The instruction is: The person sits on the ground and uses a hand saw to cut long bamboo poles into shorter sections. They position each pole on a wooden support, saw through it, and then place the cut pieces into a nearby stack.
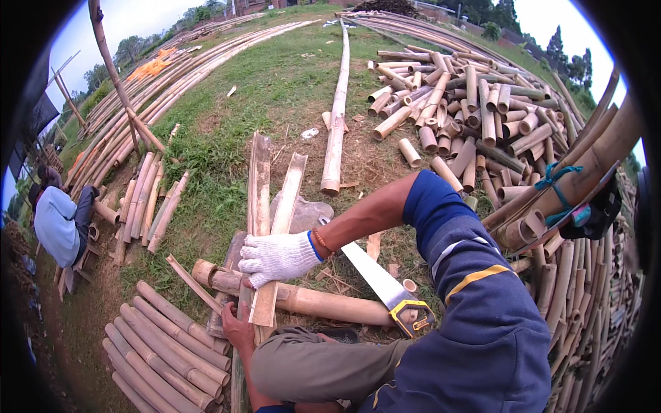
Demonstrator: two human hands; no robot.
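My right hand [275,259], in a white knitted glove, is wrapped round a split bamboo piece [288,196] whose pale hollow side faces up. Another split length [259,182] lies close along its left. Bare and lower down, my left hand [239,329] grips the near end of the split bamboo from the left; some of its fingers are hidden. Under these pieces a thick bamboo pole [330,304] lies crosswise. A handsaw [372,272] with a yellow and black handle rests by the pole's right end, beside my knee.
Cut bamboo lengths [172,351] lie in rows at lower left. A large heap of short bamboo tubes [468,110] is at far right. One long pole [336,110] stretches away over the grass. A person in a light blue top [58,224] crouches at far left. Leaning poles [585,165] stand at right.
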